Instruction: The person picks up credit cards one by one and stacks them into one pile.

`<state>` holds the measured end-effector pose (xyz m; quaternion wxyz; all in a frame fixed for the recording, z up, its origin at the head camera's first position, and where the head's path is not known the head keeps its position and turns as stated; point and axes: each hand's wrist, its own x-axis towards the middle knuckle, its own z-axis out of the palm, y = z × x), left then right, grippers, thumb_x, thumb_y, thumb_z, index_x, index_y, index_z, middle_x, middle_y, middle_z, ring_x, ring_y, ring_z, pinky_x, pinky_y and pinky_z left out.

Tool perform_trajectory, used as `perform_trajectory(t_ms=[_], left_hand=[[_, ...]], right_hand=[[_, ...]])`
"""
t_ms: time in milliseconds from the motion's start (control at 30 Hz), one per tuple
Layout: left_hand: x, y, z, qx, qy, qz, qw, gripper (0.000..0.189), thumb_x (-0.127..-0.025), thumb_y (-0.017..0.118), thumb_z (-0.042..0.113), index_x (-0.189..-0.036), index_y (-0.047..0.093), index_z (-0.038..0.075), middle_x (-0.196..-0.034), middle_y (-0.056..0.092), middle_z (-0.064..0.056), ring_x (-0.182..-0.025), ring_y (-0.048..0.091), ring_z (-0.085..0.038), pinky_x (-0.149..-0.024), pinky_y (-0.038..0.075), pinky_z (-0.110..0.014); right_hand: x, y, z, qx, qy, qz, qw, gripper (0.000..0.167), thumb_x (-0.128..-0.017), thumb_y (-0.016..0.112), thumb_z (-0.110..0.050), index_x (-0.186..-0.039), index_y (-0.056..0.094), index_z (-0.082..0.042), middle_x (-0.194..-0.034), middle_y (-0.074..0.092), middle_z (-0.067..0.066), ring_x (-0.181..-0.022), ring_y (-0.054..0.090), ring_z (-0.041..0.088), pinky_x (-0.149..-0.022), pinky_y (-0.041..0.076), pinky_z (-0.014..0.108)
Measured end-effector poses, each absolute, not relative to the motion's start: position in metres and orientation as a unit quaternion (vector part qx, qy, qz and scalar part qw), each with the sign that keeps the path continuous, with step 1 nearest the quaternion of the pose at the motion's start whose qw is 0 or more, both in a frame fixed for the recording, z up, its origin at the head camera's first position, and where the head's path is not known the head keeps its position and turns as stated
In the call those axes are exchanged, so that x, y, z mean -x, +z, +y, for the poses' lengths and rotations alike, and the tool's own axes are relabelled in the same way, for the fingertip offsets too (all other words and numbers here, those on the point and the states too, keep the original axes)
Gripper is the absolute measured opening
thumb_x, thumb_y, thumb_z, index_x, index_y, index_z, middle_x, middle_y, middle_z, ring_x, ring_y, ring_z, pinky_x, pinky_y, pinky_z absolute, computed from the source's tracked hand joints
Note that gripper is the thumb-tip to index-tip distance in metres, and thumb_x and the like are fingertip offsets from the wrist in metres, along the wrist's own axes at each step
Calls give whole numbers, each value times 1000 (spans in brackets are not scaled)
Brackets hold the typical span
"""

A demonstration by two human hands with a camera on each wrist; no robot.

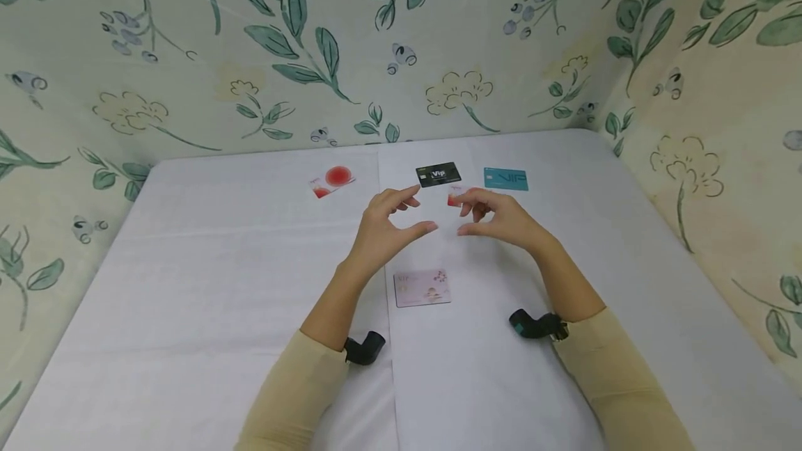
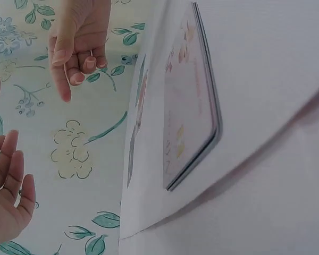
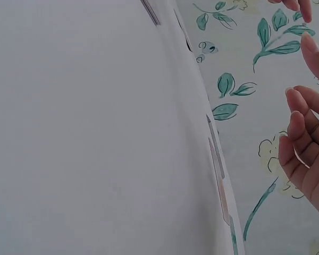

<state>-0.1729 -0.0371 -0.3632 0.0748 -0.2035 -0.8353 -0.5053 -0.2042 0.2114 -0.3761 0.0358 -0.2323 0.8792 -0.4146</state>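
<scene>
My left hand (image 1: pixel 390 225) hovers over the white table with thumb and fingers spread apart, nothing between them. Facing it, the right hand (image 1: pixel 501 218) is held the same way, loosely bent and empty. A pink card (image 1: pixel 422 288) printed with flowers lies below the hands; from the left wrist view it looks like a thin stack (image 2: pixel 191 101) with layered edges. Just beyond the fingertips lie a black VIP card (image 1: pixel 438 174) and a blue VIP card (image 1: pixel 506 179). A red-and-white card (image 1: pixel 454 197) is partly hidden behind the right fingers.
Farther left on the white cloth (image 1: pixel 219 263) lies a white card with a red disc (image 1: pixel 338 176). A fabric seam runs front to back near the pink card. Patterned walls (image 1: pixel 301 54) stand behind and beside the table. Black wrist cameras (image 1: pixel 365 349) stick out from both sleeves.
</scene>
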Motion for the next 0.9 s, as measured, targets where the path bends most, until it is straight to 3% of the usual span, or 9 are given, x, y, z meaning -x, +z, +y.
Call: perform_trajectory(t_ms=[167, 267, 600, 767, 900], left_hand=[[182, -362, -28, 200, -497, -843, 44, 70, -76, 79, 34, -137, 50, 16, -112, 59, 0, -108, 49, -18, -93, 44, -43], [189, -364, -23, 199, -472, -858, 30, 73, -75, 78, 39, -138, 49, 17, -116, 57, 0, -110, 48, -19, -91, 45, -41], [211, -364, -8, 181, -410, -894, 7, 77, -77, 75, 45, -141, 44, 16, -126, 51, -5, -113, 46, -20, -89, 46, -37], [223, -367, 2, 184, -422, -888, 20, 73, -78, 76, 39, -140, 46, 13, -125, 52, -6, -113, 47, -22, -89, 45, -37], [232, -374, 10, 200, -419, -885, 28, 69, -80, 75, 35, -139, 47, 12, -125, 54, -6, -112, 49, -21, -90, 45, -36]], right_hand=[[213, -375, 218, 200, -439, 876, 20, 54, -77, 79, -20, -124, 59, -1, -96, 56, 15, -85, 50, 23, -72, 45, 25], [216, -376, 220, 188, -449, 874, 16, 54, -78, 78, -21, -125, 58, -1, -96, 55, 15, -86, 49, 23, -72, 44, 24], [223, -383, 229, 146, -444, 884, -10, 57, -81, 76, -20, -131, 54, -3, -102, 56, 18, -91, 49, 26, -79, 43, 31], [228, -392, 235, 142, -465, 873, -35, 63, -81, 75, -10, -136, 46, 0, -117, 53, 23, -98, 50, 37, -85, 41, 43], [229, -399, 242, 122, -471, 872, -51, 63, -81, 75, -10, -137, 46, -1, -121, 51, 23, -100, 48, 36, -87, 39, 43]])
